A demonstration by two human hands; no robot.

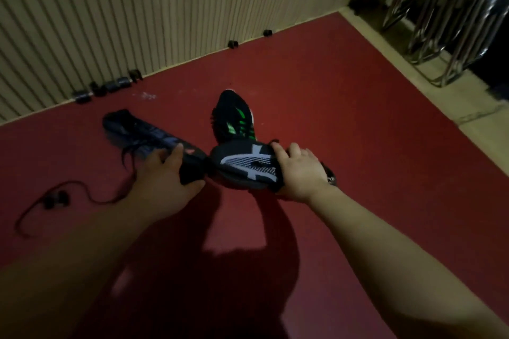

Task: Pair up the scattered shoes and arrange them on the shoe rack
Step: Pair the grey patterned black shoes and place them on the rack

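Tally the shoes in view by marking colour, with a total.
Black with grey-white markings, gripped by the right hand: 1
Black with green stripes, on the floor: 1
Dark bluish, gripped by the left hand: 1
Total: 3

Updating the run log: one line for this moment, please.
left hand: holds dark shoe | right hand: holds grey-patterned shoe | green-striped shoe: on red floor | rack: unseen

Dark shoes on the red floor (344,118) we stand on

We see a black shoe with green stripes (234,115), a black shoe with grey-white markings (248,166), a dark bluish shoe (143,132), and a beige ribbed wall (137,8).
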